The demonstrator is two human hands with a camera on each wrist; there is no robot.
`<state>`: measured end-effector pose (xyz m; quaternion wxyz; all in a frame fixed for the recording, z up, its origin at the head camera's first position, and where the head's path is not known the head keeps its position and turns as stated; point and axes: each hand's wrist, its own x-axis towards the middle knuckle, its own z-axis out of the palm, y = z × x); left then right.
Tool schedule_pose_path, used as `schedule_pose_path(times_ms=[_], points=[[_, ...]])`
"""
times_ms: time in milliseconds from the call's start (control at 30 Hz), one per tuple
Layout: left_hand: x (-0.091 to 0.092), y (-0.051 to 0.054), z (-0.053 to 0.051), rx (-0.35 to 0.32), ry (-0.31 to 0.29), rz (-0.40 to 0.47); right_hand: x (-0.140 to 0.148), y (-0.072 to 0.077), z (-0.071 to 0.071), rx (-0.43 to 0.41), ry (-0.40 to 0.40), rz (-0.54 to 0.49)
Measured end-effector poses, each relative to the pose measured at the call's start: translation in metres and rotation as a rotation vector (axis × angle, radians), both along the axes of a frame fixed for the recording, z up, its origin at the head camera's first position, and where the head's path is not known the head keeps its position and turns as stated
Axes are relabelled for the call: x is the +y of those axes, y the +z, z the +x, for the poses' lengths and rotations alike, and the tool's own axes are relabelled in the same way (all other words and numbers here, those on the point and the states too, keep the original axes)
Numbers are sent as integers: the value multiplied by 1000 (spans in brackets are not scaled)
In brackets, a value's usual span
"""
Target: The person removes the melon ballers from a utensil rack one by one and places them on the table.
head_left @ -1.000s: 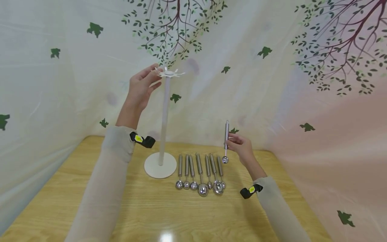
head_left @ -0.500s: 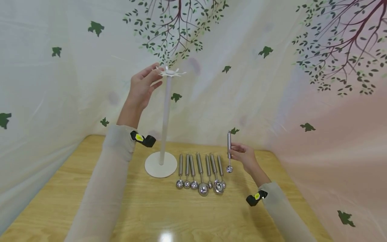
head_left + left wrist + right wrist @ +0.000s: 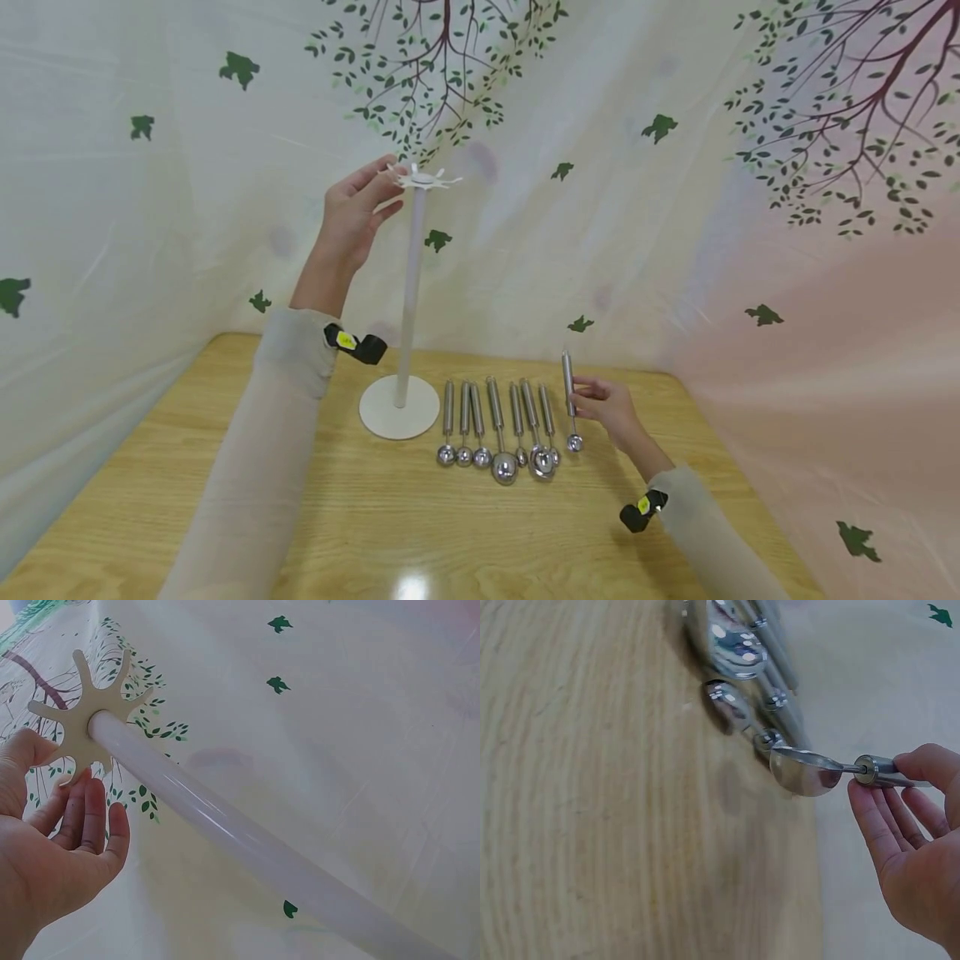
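A white utensil stand (image 3: pixel 411 283) rises from a round base, and a ring of prongs (image 3: pixel 94 709) spreads at its top. My left hand (image 3: pixel 352 212) pinches a couple of those prongs between thumb and fingers. To the right, my right hand (image 3: pixel 611 408) holds a steel melon baller (image 3: pixel 567 383) by its handle, scoop downward, just right of a row of similar tools. In the right wrist view its small bowl (image 3: pixel 806 771) hangs over the table near the row's closest scoop (image 3: pixel 731 705). Whether the bowl touches the table cannot be told.
Several steel scoops and ballers (image 3: pixel 495 417) lie side by side on the wooden table (image 3: pixel 465 533), handles toward the back, right of the stand's base (image 3: pixel 382 421). A leaf-printed curtain (image 3: pixel 525 250) closes off the back and sides.
My right hand has lowered the melon baller toward the table and moved it slightly right, to the end of the row. The left hand keeps its hold on the stand's top.
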<state>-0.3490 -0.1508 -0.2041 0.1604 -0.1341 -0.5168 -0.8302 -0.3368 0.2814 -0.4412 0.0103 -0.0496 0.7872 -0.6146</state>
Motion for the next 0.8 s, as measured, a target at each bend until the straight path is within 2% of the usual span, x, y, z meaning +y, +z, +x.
schedule_pose_path(times_ms=[300,800], points=[[-1,1,-2,-1,-3,1,0,-17,4,9,10,37],[0,-1,-2,-12,-7,14,-4,-32,5,47,-54,111]])
